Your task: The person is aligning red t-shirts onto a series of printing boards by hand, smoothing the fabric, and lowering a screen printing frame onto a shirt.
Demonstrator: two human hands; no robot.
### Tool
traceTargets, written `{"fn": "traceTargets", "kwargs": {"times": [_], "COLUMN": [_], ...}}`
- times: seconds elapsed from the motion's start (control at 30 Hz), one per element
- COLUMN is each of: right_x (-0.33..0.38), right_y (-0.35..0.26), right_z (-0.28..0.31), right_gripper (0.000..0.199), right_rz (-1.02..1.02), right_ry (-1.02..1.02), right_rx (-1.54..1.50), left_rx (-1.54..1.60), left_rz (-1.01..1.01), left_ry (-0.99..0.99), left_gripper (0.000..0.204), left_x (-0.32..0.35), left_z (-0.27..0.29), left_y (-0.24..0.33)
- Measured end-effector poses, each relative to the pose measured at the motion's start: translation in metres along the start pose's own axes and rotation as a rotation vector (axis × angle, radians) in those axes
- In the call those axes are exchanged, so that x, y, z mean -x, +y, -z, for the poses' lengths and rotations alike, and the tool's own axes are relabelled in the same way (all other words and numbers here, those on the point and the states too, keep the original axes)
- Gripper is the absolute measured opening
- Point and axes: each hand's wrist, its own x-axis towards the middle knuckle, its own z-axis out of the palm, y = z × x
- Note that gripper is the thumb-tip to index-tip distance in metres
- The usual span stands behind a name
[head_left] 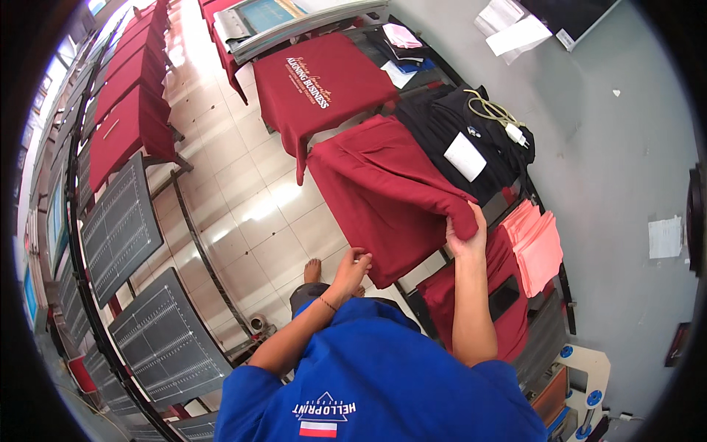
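Note:
A dark red garment [383, 199] lies spread over a board in front of me, its right side bunched into a fold. My right hand [467, 234] is closed around that fold, thumb on top. At the near left edge of the cloth my left hand [352, 271] is held with its fingers curled in. Whether it pinches any cloth, I cannot tell. Just beyond lies a second dark red garment [324, 88] with pale printing, stretched flat on its own board.
Black folded clothes [442, 132] with a white paper [465, 156] and a coiled cable [493, 110] lie to the right. Nearer are pink cloths [532, 247] and a dark phone-like slab [504, 296]. Grey boards [121, 228] line the left, past a tiled floor [254, 210]. A wall [611, 177] bounds the right.

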Motion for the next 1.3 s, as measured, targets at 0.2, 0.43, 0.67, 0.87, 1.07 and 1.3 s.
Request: {"fn": "traceTargets", "kwargs": {"times": [0.2, 0.43, 0.67, 0.87, 1.07, 1.3], "right_x": [-0.007, 0.061, 0.054, 0.037, 0.048, 0.096], "right_y": [-0.007, 0.045, 0.073, 0.069, 0.012, -0.037], "right_z": [0.016, 0.034, 0.057, 0.047, -0.057, -0.151], "right_gripper": [0.014, 0.057, 0.063, 0.044, 0.042, 0.036], "right_rz": [-0.035, -0.260, -0.366, -0.230, 0.055, 0.397], "right_ry": [-0.019, 0.284, 0.259, 0.212, 0.288, 0.043], "right_rx": [0.110, 0.605, 0.323, 0.297, 0.402, 0.280], "left_rx": [0.230, 0.426, -0.435, 0.252, 0.334, 0.623], "left_rz": [0.267, 0.130, -0.282, 0.295, 0.299, -0.063], "left_ry": [-0.036, -0.366, 0.195, -0.011, -0.168, -0.274], "left_gripper": [0.050, 0.032, 0.060, 0.063, 0.058, 0.048], "left_x": [-0.009, -0.034, -0.040, -0.046, -0.041, 0.000], "left_z": [-0.042, -0.033, 0.022, 0.022, 0.008, 0.009], "left_y": [0.061, 0.059, 0.013, 0.033, 0.044, 0.122]}}
